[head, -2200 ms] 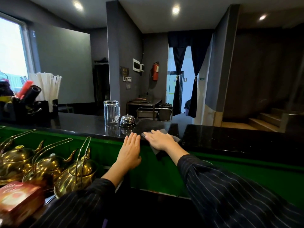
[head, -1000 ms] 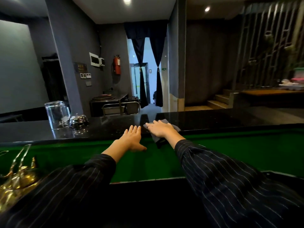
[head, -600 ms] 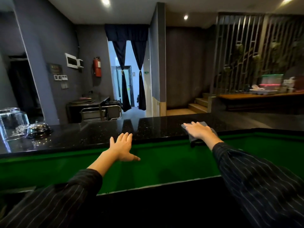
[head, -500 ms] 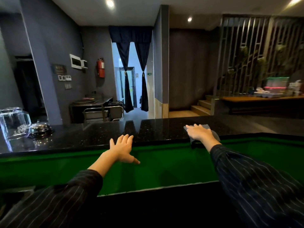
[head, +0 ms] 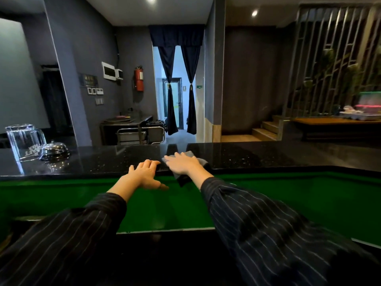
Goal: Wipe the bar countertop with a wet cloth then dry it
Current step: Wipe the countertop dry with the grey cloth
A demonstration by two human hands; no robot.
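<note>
step: wet wipe | right hand (head: 182, 163) flat on cloth (head: 190, 154), near edge of surface (head: 257, 155) | left hand (head: 144, 174) spread wide, bracing edge | press evenly, overlap strokes, stop short of glass (head: 24, 141)

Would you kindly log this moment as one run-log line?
phase: wiping | right hand: flat on grey cloth | left hand: braced on countertop edge

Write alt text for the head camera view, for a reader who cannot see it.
A person's right hand presses a grey cloth flat on a glossy black speckled bar countertop, while the left hand rests open on its near edge. At far left stand an upturned clear glass and a silver call bell.
</note>
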